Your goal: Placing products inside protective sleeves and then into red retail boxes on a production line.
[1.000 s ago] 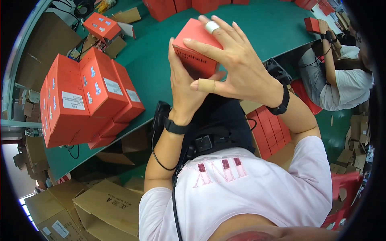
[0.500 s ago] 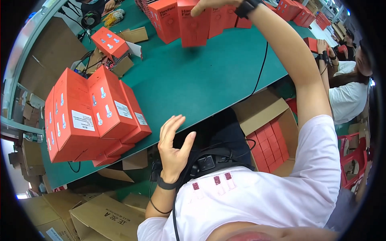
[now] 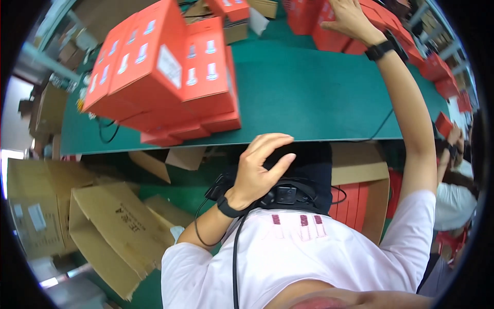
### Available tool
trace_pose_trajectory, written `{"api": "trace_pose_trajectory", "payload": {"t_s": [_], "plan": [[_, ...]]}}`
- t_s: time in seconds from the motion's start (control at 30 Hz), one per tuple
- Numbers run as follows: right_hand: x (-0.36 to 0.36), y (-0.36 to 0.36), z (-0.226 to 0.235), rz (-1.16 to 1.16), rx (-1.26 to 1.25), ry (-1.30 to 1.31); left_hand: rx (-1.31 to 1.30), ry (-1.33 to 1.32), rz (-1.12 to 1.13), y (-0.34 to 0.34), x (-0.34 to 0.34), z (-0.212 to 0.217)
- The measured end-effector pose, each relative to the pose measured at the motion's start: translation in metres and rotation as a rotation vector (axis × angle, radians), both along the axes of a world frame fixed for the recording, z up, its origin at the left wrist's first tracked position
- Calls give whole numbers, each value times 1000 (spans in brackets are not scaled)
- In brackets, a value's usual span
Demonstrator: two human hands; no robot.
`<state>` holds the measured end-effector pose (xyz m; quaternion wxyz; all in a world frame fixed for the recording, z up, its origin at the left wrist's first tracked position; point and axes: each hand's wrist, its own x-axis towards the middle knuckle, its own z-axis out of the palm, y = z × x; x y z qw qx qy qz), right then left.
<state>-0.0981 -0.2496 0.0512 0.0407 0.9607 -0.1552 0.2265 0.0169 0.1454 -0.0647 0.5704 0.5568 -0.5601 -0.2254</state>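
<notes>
My right hand [image 3: 352,20] reaches to the far side of the green table [image 3: 298,92], thumb and fingers apart, over a standing red box [image 3: 329,40] in a row of similar boxes. Whether it touches that box I cannot tell. My left hand [image 3: 257,167] hovers before my waist, just off the table's near edge, fingers slightly curved and away from the thumb, with nothing in it. To its left, a block of larger red cartons [image 3: 149,77] with white labels is piled at the table edge.
Below the table on the right, an open cardboard carton [image 3: 360,167] holds red boxes. Empty-looking brown cartons [image 3: 116,226] lie on the floor at left. A black cable [image 3: 382,126] crosses the table edge. A co-worker [image 3: 455,201] sits at far right.
The view has swung, shifting the table and cartons. My right hand, earlier gripping the top of a red box, now has its fingers spread over the row. My left hand stays empty near my waist.
</notes>
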Motion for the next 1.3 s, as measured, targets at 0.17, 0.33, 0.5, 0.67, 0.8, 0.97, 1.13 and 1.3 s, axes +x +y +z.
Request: {"api": "trace_pose_trajectory", "payload": {"t_s": [0.17,0.33,0.5,0.67,0.8,0.97,1.13,1.3], "plan": [[89,181,84,188,397,-31,8,30,53,17,3,-5],[144,239,59,667,167,-362,-18,97,57,23,0,5],[163,275,20,540,-216,-155,-36,163,149,39,19,0],[151,278,-11,284,-366,-423,-41,313,232,55,42,-2],[112,257,-7,541,-74,-541,-164,332,354,59,47,5],[10,232,-20,566,453,-926,-389,70,307,60,30,23],[-82,217,-22,350,567,-664,-520,-361,88,10,10,73],[-135,215,-64,281,861,-629,-307,-579,-315,-96,-20,94]]}}
